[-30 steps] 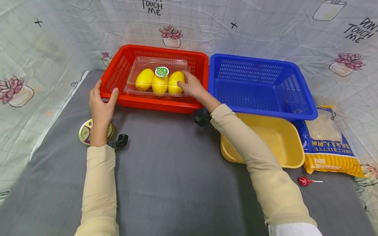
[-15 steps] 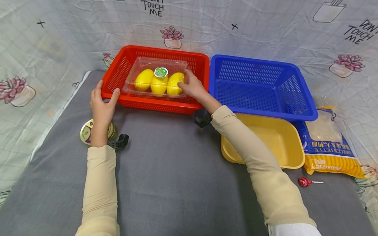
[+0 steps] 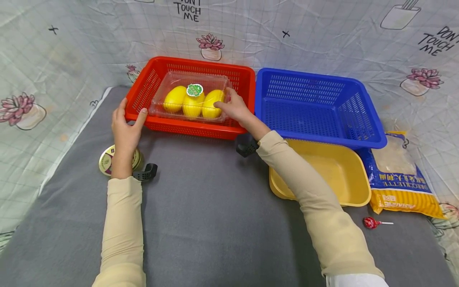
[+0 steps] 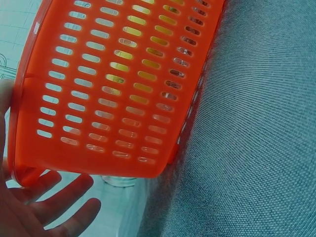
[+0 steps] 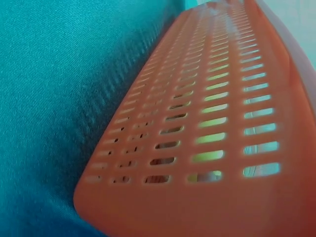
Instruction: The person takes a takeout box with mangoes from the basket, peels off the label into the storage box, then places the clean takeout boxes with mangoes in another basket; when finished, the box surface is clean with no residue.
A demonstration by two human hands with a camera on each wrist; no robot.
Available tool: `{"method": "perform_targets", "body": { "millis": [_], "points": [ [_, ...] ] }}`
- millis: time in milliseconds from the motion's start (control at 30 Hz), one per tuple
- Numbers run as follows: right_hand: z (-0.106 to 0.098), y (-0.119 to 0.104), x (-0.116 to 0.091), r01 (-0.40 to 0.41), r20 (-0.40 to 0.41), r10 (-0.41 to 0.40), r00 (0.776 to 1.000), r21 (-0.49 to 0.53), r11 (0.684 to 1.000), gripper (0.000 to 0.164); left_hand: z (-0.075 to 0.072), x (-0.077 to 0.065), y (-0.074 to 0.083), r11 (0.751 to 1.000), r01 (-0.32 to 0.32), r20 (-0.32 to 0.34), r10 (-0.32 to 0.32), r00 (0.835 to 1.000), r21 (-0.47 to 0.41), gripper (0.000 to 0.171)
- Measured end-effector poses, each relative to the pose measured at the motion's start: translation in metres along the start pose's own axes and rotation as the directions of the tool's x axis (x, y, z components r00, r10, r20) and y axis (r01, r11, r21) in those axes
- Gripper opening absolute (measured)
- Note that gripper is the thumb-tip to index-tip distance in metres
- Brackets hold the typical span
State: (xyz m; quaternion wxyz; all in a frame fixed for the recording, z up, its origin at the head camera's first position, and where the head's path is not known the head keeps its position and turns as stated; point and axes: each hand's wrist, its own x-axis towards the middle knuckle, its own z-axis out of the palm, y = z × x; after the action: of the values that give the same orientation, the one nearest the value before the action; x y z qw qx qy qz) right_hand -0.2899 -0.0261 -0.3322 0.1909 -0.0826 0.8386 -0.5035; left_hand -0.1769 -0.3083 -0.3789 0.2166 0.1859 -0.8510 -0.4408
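A clear plastic box (image 3: 211, 79) with three yellow oval fruits (image 3: 175, 99) and a green round label (image 3: 195, 90) lies inside the red basket (image 3: 201, 127). My right hand (image 3: 239, 109) holds the box's right end, thumb at the front and fingers at the side. At the basket's front left corner, my left hand (image 3: 126, 131) grips the rim, its thumb on the front edge and its fingers round the left side. The left wrist view shows those fingers (image 4: 64, 202) beyond the corner. In the right wrist view the basket wall (image 5: 197, 128) fills much of the picture and hides the hand.
A blue basket (image 3: 305, 115) stands right of the red one, and a yellow tub (image 3: 333, 171) sits in front of it. At the far right lie a pasta bag (image 3: 401, 179) and a red lollipop (image 3: 371, 223). A round tin (image 3: 106, 160) is partly behind my left wrist.
The box has shifted slightly left within the red basket. My right fingers have moved from its top towards its right side. The left hand keeps its place on the rim.
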Motion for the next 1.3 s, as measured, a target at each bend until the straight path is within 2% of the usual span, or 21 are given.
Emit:
{"method": "perform_targets", "body": {
  "millis": [233, 600, 800, 1033, 1300],
  "points": [
    [0.002, 0.000, -0.004, 0.015, 0.011, -0.015, 1.000, 0.030, 0.999, 0.076, -0.002, -0.001, 0.001, 1.000, 0.027, 0.020, -0.027, 0.999, -0.005, 0.076],
    [0.004, -0.002, -0.004, 0.002, -0.002, -0.002, 1.000, 0.060, 0.998, 0.077, -0.004, 0.000, 0.002, 1.000, 0.009, 0.021, -0.009, 1.000, 0.000, 0.076],
    [0.004, 0.000, -0.004, 0.012, -0.003, -0.012, 1.000, 0.085, 0.996, 0.076, -0.005, 0.000, 0.002, 1.000, 0.026, 0.035, -0.026, 0.999, 0.004, 0.077],
    [0.003, -0.001, -0.006, 0.020, -0.018, -0.017, 1.000, 0.156, 0.988, 0.072, -0.005, 0.001, 0.003, 0.999, 0.040, 0.046, -0.041, 0.998, 0.017, 0.078],
    [-0.002, -0.002, -0.012, 0.029, -0.038, -0.024, 0.999, 0.146, 0.989, 0.071, -0.004, 0.000, 0.002, 0.998, 0.054, 0.056, -0.055, 0.997, 0.014, 0.078]
  ]
}}
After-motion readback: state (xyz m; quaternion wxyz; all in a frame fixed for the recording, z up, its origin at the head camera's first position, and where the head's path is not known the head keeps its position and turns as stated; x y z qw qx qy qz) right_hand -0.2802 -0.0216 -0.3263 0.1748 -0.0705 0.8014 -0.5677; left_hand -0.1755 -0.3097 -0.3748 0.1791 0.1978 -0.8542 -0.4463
